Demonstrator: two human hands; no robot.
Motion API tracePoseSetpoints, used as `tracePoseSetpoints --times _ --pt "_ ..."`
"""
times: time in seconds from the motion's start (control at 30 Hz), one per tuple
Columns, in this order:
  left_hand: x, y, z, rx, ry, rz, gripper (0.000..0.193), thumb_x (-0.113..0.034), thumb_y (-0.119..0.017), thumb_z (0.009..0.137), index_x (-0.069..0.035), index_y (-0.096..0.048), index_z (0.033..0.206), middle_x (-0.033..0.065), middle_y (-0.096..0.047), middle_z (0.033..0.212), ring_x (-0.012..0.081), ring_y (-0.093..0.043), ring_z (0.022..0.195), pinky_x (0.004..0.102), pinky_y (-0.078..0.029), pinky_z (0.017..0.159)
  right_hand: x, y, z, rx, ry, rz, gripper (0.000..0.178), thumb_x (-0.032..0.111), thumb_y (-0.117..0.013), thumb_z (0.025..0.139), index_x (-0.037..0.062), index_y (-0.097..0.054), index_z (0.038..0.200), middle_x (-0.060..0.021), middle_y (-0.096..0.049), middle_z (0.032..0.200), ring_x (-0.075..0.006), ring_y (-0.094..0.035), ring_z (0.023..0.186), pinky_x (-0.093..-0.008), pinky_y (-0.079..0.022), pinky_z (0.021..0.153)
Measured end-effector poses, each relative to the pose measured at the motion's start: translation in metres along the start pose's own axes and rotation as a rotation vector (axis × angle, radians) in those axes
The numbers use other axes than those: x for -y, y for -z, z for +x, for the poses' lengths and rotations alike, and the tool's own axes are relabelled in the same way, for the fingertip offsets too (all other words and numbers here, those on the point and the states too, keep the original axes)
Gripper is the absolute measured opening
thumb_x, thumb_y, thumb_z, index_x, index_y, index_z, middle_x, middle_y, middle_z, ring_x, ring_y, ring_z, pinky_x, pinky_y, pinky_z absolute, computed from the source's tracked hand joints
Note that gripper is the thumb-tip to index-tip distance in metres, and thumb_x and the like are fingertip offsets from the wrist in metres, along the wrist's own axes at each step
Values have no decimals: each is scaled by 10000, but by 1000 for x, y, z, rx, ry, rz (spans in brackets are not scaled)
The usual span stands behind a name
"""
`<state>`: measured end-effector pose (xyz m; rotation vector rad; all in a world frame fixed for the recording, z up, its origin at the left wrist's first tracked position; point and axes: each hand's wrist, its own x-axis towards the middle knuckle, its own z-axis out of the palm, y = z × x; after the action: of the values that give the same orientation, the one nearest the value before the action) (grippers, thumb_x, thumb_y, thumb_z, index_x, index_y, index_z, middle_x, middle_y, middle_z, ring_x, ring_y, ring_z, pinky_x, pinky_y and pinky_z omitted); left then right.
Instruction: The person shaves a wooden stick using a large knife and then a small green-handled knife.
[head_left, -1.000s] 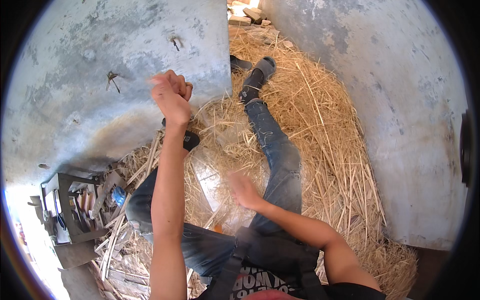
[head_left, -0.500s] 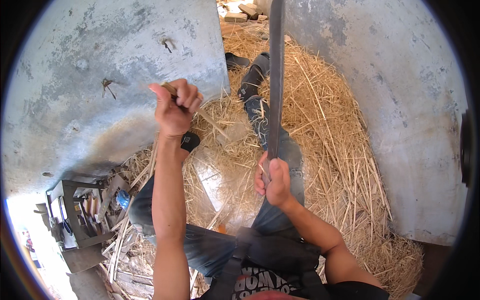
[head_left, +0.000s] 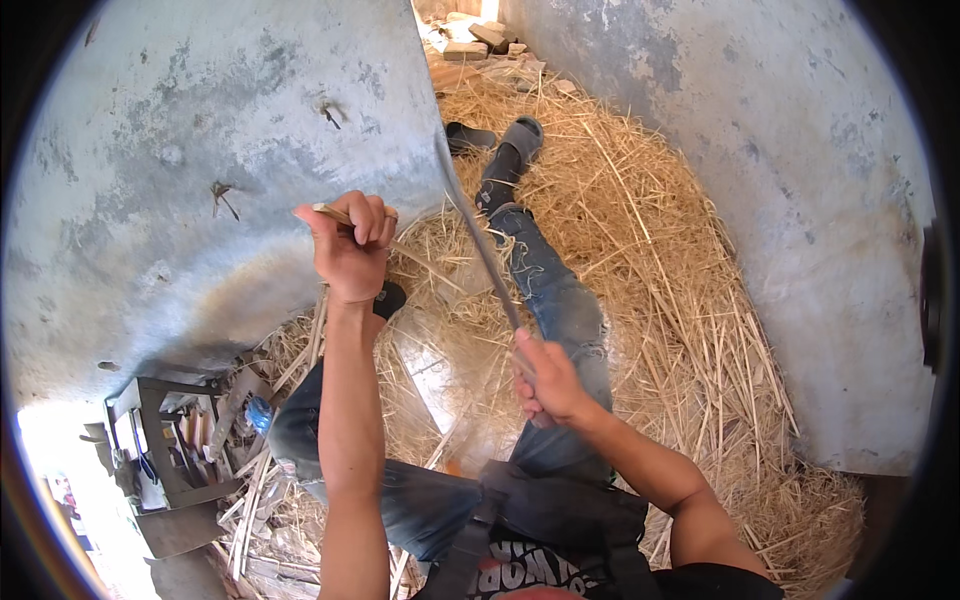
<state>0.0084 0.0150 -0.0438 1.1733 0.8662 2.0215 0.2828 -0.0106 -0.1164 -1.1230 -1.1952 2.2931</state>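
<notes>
My left hand (head_left: 350,250) is closed around a thin strip of split bamboo or wood (head_left: 425,263), whose lower end slants down to the right over the shavings. In my right hand (head_left: 550,382) is the handle of a long-bladed knife (head_left: 484,245), like a machete. Its narrow dark blade tilts up and left, the tip reaching near the wall's edge. Blade and strip appear apart. My jeans-clad right leg (head_left: 548,268) stretches forward under the knife, with bits of shaving on it.
Pale shavings (head_left: 620,210) cover the floor between two grey walls (head_left: 250,110). Long thin strips (head_left: 735,365) lie at right. A dark sandal (head_left: 470,138) rests near my right foot. At left stands a dark-framed rack (head_left: 165,450) with tools; bricks (head_left: 465,50) lie beyond.
The knife has swung from nearly upright to slanting up and left, and my right hand is slightly lower. My left hand has dropped a little with the strip, which lies flatter.
</notes>
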Motion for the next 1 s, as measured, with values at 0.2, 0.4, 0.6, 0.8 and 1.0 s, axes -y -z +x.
tracePoseSetpoints --times 0.2,0.4,0.6,0.8,1.0 --pt "7 1 4 -83 60 9 750 -825 -255 904 -142 -265 594 -56 -171 556 106 -104 527 299 -147 505 4 -25 3 -15 532 154 535 557 -397 1023 83 -477 787 -16 -440 538 -106 -399 373 -282 -362 358" --pt "1 17 3 -97 78 3 753 -844 -292 885 -155 -240 584 -64 -144 549 104 -103 528 297 -140 502 -83 -3 30 -46 -328 18 591 657 -430 970 106 -473 762 10 -425 542 -106 -397 373 -302 -364 362" --pt "-4 36 -2 -39 61 -61 746 -836 -323 888 -156 -244 590 -59 -156 551 111 -117 525 298 -177 524 -17 -19 18 -7 -184 79 564 631 -431 983 96 -472 807 -12 -428 547 -101 -390 371 -297 -371 365" --pt "-2 37 1 0 48 -81 743 -832 -313 893 -151 -257 598 -59 -165 553 110 -119 521 297 -175 521 9 -42 1 152 594 198 542 580 -396 1011 50 -474 930 -29 -444 553 -104 -418 408 -267 -369 387" --pt "-3 26 0 -42 43 9 740 -809 -277 920 -146 -278 592 -58 -176 547 107 -124 506 282 -167 492 -70 -29 27 -117 -245 102 547 629 -463 970 96 -458 844 33 -411 560 -91 -380 416 -291 -372 443"
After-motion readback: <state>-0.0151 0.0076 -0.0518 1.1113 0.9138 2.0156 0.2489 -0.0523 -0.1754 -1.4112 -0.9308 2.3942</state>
